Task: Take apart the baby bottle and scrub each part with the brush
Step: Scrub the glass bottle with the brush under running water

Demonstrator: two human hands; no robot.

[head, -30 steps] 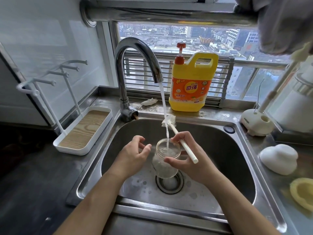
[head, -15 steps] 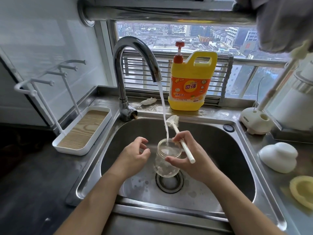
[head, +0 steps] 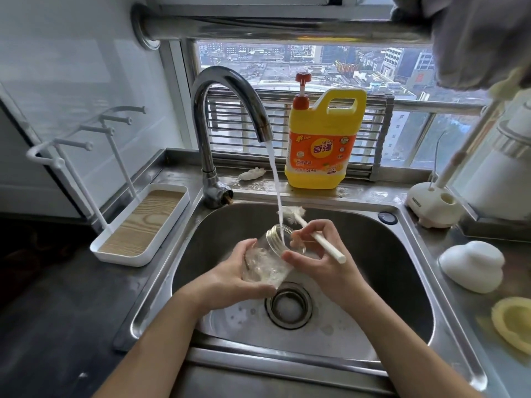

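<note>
Your left hand (head: 235, 280) holds the glass bottle (head: 268, 261) over the sink (head: 402, 254), with the fingers (head: 248, 249) curled round its body. The bottle is tilted, its open mouth up and to the right, just above the drain (head: 288, 304). Water from the tap (head: 230, 90) runs into that mouth. Your right hand (head: 321, 268) grips the white brush (head: 316, 239) by its handle, thumb against the bottle's neck — the bristle head sits just behind the rim, outside the bottle. A yellow detergent jug (head: 324, 145) stands on the worktop (head: 373, 193) behind.
</note>
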